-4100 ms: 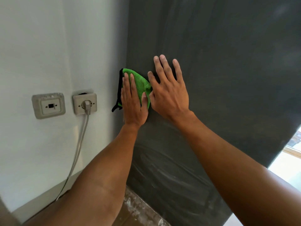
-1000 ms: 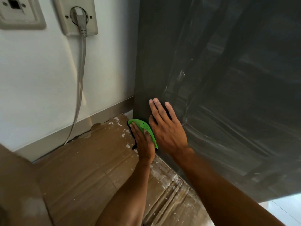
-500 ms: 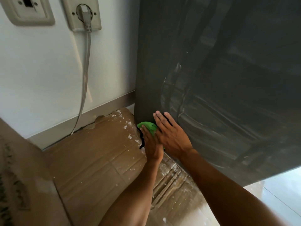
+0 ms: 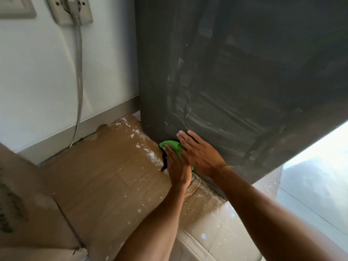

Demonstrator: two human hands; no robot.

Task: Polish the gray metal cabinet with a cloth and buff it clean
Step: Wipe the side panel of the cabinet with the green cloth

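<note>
The gray metal cabinet (image 4: pixel 244 72) fills the upper right, its side panel streaked with whitish wipe marks. At its bottom left corner, just above the floor, my left hand (image 4: pixel 177 166) presses a green cloth (image 4: pixel 172 145) with a black edge flat against the panel. My right hand (image 4: pixel 199 153) lies flat on the cabinet right beside it, fingers straight and pointing up-left, partly covering the cloth. Most of the cloth is hidden under both hands.
Brown cardboard (image 4: pixel 105 174) speckled with white spots covers the floor below the cabinet. A white wall (image 4: pixel 37 81) on the left carries a socket with a plug (image 4: pixel 72 10) and a gray cable (image 4: pixel 79 72) running down. A cardboard box (image 4: pixel 22 213) stands at lower left.
Both hands and the cloth have slid down the cabinet's left edge from socket height to its bottom corner by the floor. My view has dropped with them.
</note>
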